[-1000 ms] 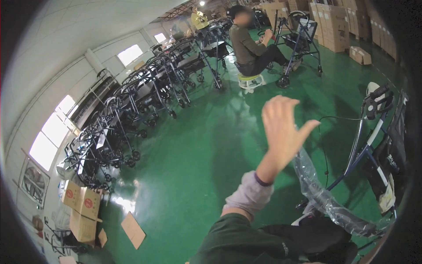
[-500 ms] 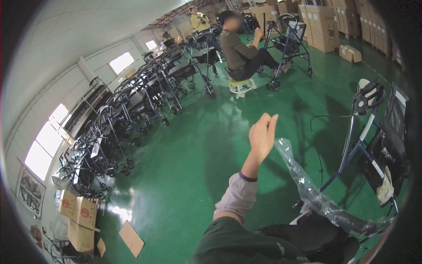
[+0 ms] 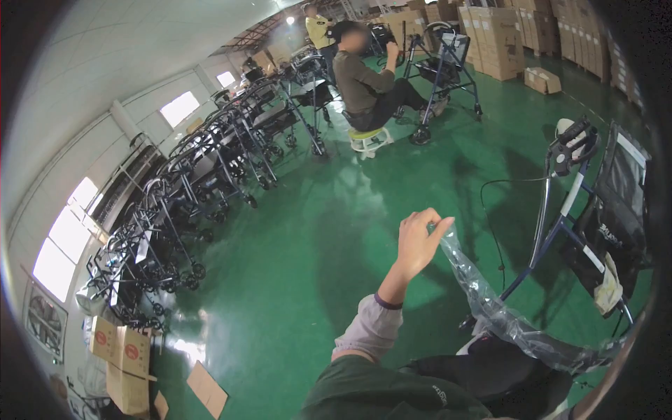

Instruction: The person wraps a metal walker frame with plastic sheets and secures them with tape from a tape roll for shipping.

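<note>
My left hand (image 3: 420, 241) reaches forward with curled fingers and thumb pinched at the upper end of a clear plastic bag (image 3: 483, 290). Long and crinkled, the bag runs down to the right across my lap, and something dark shows through its lower part. My right forearm cuts in at the lower right edge; the hand itself is out of sight. Just beyond the bag stands a blue-framed rollator (image 3: 560, 217) with a black brake handle (image 3: 570, 150), a loose cable (image 3: 483, 203) and a black fabric bag (image 3: 609, 224).
A row of rollators (image 3: 210, 168) lines the left side. Ahead, a person (image 3: 364, 77) sits on a low stool (image 3: 369, 142) beside another rollator (image 3: 441, 77). Cartons (image 3: 490, 42) are stacked behind. Cardboard boxes (image 3: 126, 360) and a flat cardboard piece (image 3: 207, 390) lie lower left.
My left hand has come down to the plastic bag's upper end, which was apart from it before, and pinches it. The seated person's raised hand has shifted. My view has turned slightly.
</note>
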Motion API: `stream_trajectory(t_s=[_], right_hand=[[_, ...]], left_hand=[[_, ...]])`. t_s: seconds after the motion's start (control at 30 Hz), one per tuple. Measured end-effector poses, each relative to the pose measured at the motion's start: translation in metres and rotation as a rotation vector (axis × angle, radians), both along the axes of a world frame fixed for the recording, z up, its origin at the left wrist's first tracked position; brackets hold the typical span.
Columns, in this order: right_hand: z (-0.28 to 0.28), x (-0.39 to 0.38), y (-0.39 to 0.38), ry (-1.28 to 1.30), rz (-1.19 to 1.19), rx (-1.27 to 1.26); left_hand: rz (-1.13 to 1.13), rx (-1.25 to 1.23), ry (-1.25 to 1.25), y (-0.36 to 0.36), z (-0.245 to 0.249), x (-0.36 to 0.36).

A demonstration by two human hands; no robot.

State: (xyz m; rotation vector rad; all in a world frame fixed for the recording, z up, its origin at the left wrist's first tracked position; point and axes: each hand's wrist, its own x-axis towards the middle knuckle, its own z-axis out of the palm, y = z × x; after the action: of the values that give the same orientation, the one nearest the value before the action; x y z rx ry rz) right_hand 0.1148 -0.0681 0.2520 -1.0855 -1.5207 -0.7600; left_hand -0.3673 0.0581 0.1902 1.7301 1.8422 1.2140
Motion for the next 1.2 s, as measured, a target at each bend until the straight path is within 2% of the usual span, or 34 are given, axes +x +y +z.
stream_trajectory(t_s=[0.1,0.2,0.27,0.4,0.47,0.6,0.67,0.7,0.77,0.8,0.9,1.0,1.07,1.17,1.2], right_hand=[[-0.005,0.008,-0.002,0.007,-0.046,0.002],[-0.008,0.015,-0.007,0.006,-0.072,-0.019],[-0.012,0.027,-0.014,0.06,-0.125,-0.089],[-0.008,0.03,-0.016,0.045,-0.102,-0.057],[-0.009,0.029,-0.02,0.093,-0.157,-0.136],[-0.016,0.03,-0.024,0.109,-0.204,-0.199],[-0.025,0.042,-0.027,0.143,-0.3,-0.273],[-0.026,0.043,-0.027,0.15,-0.326,-0.291],[-0.021,0.038,-0.022,0.098,-0.269,-0.219],[-0.017,0.032,-0.022,0.083,-0.259,-0.203],[-0.006,0.01,-0.025,0.298,-0.313,-0.366],[-0.004,0.004,-0.028,0.379,-0.317,-0.412],[-0.005,0.004,-0.029,0.349,-0.332,-0.383],[-0.002,-0.005,-0.033,0.377,-0.352,-0.383],[-0.004,-0.005,-0.036,0.387,-0.371,-0.399]], left_hand=[[0.018,0.113,0.026,0.007,-0.01,0.002],[0.018,0.237,-0.092,0.017,-0.004,0.005],[0.05,0.115,-0.037,0.018,0.003,0.008],[0.084,0.012,0.133,0.027,0.011,0.012],[0.084,-0.038,0.203,0.035,0.006,0.015],[0.102,-0.06,0.192,0.042,0.001,0.026],[0.183,0.253,0.241,0.042,-0.006,0.034],[0.202,0.332,0.251,0.038,-0.004,0.041],[0.163,0.798,0.2,0.024,0.012,0.062],[0.149,0.912,0.181,0.019,0.011,0.072],[0.005,1.091,0.306,0.009,-0.021,0.097],[0.045,0.852,0.232,0.016,-0.054,0.105],[0.026,0.607,-0.222,0.018,-0.067,0.108],[0.086,0.306,-0.652,0.019,-0.065,0.114],[0.099,0.224,-0.728,0.015,-0.065,0.117]])
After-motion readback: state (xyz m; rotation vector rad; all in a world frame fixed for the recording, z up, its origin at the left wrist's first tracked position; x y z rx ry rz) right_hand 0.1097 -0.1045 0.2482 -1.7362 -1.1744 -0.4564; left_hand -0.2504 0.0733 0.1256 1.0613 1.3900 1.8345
